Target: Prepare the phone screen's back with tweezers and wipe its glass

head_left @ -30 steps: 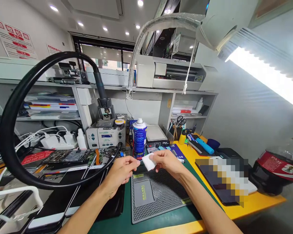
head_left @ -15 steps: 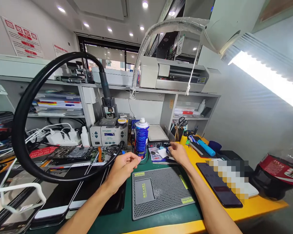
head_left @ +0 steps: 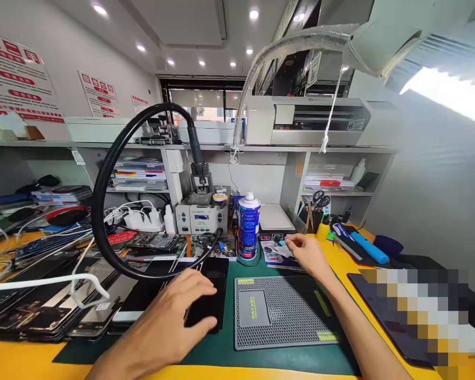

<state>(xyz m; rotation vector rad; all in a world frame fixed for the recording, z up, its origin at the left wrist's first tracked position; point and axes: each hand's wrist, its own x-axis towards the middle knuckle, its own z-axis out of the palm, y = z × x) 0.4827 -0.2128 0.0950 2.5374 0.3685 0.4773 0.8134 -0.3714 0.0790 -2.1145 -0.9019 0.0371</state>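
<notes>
My left hand (head_left: 174, 314), thumb and fingers apart, hovers at or just over a black phone (head_left: 211, 295) among other phones; nothing is in it. My right hand (head_left: 311, 258) has its fingers bent together at the flat packet (head_left: 277, 253) with small pale pieces on it, in front of the heating plate (head_left: 275, 219). Whatever its fingertips pinch is too small to make out. Left of that hand stands a blue spray can (head_left: 248, 229), upright. Between my forearms lies a grey perforated mat (head_left: 293, 316) on the green work mat (head_left: 206, 354).
Stacked phones and phone parts (head_left: 43, 311) crowd the left side. A black hose (head_left: 98, 211) arches above them from the soldering station (head_left: 201, 217). A phone (head_left: 388, 316) lies at right, near blue and yellow bottles (head_left: 370, 248). A lamp (head_left: 455, 79) hangs overhead.
My left hand has moved from beside the spray can back toward me and spread its fingers. My right hand stays near the packet. The whole view has turned to the left.
</notes>
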